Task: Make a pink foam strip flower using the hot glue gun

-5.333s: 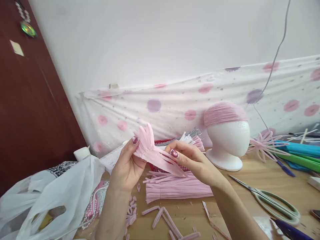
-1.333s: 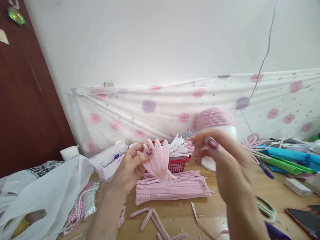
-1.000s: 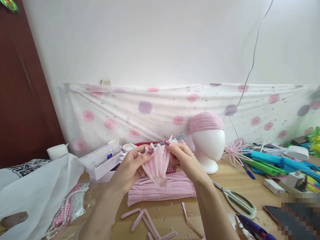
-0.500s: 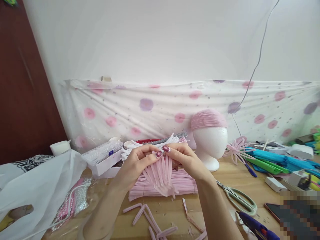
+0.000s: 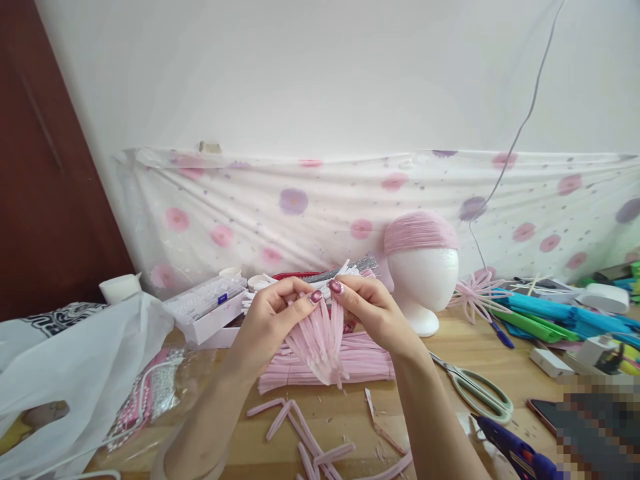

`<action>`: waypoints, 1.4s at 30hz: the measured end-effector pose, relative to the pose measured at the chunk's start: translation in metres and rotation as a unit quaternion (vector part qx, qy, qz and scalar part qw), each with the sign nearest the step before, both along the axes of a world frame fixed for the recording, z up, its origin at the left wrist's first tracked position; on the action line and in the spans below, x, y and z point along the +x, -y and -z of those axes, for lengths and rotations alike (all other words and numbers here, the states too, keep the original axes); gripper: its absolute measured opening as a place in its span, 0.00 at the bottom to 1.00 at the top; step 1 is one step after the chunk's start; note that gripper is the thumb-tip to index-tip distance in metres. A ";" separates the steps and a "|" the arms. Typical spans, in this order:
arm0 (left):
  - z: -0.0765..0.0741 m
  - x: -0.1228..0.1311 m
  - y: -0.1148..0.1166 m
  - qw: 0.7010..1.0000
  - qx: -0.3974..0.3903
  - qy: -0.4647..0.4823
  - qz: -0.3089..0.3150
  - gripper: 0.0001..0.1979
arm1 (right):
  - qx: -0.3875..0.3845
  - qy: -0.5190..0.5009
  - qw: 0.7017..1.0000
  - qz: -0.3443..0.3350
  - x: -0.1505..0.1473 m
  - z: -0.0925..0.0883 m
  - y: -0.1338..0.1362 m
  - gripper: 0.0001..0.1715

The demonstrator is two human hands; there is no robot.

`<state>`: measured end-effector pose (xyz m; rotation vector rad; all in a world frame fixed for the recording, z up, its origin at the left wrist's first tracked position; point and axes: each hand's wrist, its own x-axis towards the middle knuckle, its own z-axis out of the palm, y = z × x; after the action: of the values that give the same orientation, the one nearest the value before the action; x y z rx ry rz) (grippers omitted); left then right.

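Between my hands hangs a fan of pink pipe cleaners [image 5: 317, 347], its lower ends drawn together in a clear, glue-like clump. My left hand [image 5: 280, 317] is closed on the fan's upper left edge, thumb against fingers. My right hand [image 5: 367, 310] pinches the upper right strands, its thumb close to the left thumb. Behind and below the fan lies a thick bundle of pink pipe cleaners [image 5: 370, 363] on the table. Cut pink pieces [image 5: 295, 423] are scattered in front of it.
A foam head [image 5: 423, 283] wrapped in pink stands behind my right hand. Scissors [image 5: 480, 393], a glue gun [image 5: 510, 447] and a phone [image 5: 543, 413] lie at the right. Boxes [image 5: 215, 320] and a white plastic bag [image 5: 100, 380] are on the left.
My thumbs have moved slightly apart at the top of the fan, and the right hand sits a little further right. The view has shifted slightly.
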<state>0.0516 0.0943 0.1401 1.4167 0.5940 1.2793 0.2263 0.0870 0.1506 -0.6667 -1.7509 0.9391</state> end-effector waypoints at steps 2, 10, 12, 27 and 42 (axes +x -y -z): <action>0.000 0.000 0.000 1.000 0.000 -0.002 -0.001 0.13 | 0.008 0.002 1.000 0.001 -0.001 0.000 0.000 0.28; 0.000 0.000 0.001 1.000 -0.001 0.004 -0.002 0.12 | 0.009 0.010 1.000 0.000 -0.003 0.001 0.000 0.27; 0.001 0.001 0.000 1.000 -0.001 0.007 -0.006 0.11 | 0.013 0.017 1.000 0.005 -0.003 0.001 0.001 0.27; 0.003 0.000 -0.001 1.000 0.005 -0.008 -0.010 0.13 | 0.023 0.029 0.999 0.012 -0.003 0.001 -0.001 0.26; -0.003 0.002 -0.003 0.997 -0.046 0.055 -0.013 0.15 | 0.060 -0.015 0.996 0.060 -0.010 0.007 -0.008 0.28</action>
<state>0.0532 0.0974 0.1434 1.2587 0.5906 1.3256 0.2166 0.0946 0.1439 -0.6687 -1.7074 0.7529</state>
